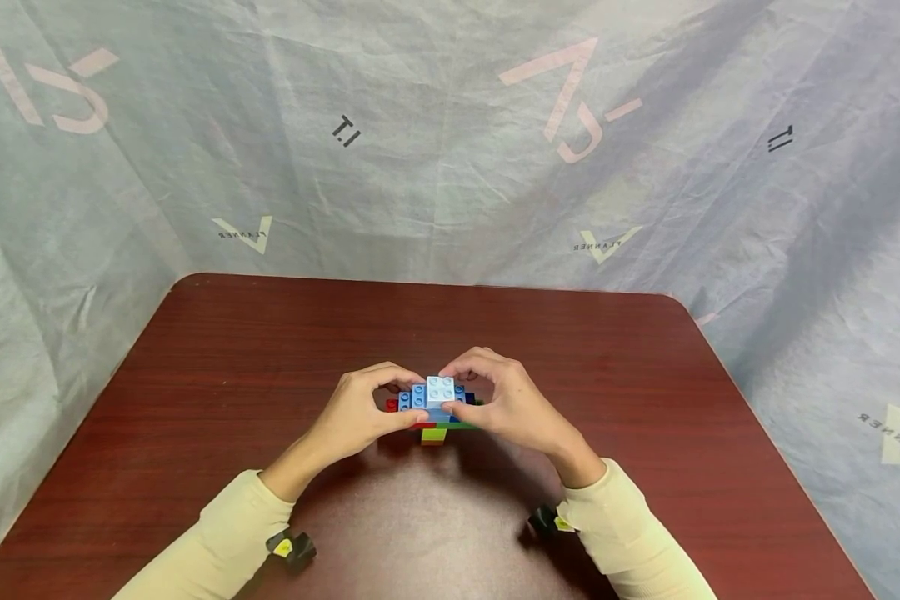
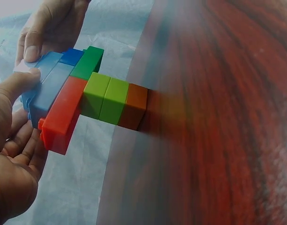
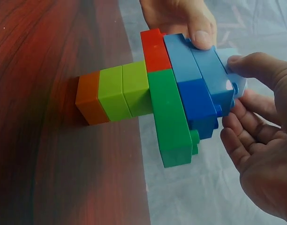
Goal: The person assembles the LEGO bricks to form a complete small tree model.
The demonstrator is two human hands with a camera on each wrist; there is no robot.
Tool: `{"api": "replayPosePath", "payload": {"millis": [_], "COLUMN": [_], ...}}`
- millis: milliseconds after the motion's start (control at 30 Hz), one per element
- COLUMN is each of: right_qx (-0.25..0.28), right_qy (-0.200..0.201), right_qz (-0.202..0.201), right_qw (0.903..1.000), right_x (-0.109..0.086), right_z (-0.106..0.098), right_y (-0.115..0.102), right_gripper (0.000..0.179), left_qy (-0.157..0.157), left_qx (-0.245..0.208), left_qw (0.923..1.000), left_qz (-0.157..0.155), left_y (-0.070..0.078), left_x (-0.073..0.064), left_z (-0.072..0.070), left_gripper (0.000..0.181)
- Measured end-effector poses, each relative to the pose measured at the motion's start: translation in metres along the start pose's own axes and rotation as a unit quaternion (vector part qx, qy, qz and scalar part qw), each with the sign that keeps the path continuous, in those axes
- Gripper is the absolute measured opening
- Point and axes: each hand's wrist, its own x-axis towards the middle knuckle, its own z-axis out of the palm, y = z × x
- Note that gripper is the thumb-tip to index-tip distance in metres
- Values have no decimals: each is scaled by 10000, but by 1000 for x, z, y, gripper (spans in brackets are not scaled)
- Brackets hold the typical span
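A stack of toy building bricks stands upright on the table, narrow below and wide above. Its foot is an orange-brown brick (image 3: pixel 93 97) with two lime bricks (image 2: pixel 103 98) over it. Above those, a red brick (image 2: pixel 64 115) and a green brick (image 3: pixel 170 117) sit side by side. Light blue bricks (image 2: pixel 50 89) and a dark blue brick (image 3: pixel 198 101) come higher, and a pale blue brick (image 1: pixel 441 388) is topmost. My left hand (image 1: pixel 360 408) grips the upper light blue brick between thumb and fingers. My right hand (image 1: pixel 513 404) pinches the pale blue brick.
The dark red wood table (image 1: pixel 285 333) has rounded far corners. Grey printed cloth (image 1: pixel 435 183) hangs behind it and along both sides. Black straps with cameras sit at the left wrist (image 1: pixel 291 548) and the right wrist (image 1: pixel 547 522), close above the tabletop.
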Motion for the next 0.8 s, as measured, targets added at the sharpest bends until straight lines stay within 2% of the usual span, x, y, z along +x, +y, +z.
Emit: {"api": "replayPosePath", "payload": {"millis": [167,367,600,800], "right_qx": [-131,85,336,477], "right_qy": [22,81,158,359], "right_qz": [-102,-19,213,299], "right_qw": [9999,9999,9991,9978], "right_x": [1,1,-1,-9], "right_z": [-1,3,9,12], "right_y": [-3,-2,3,7], "right_gripper": [29,29,31,36], "left_qy": [-28,-30,-3,-37], "left_qx": [-63,-129,237,349], "left_qw": [10000,9999,9997,9994], "left_qz": [-34,-7,30,18], "left_y": [1,0,-7,-11], "left_x": [0,0,-7,-12], "left_z": [0,-1,-5,-7], "left_gripper": [39,39,39,40]}}
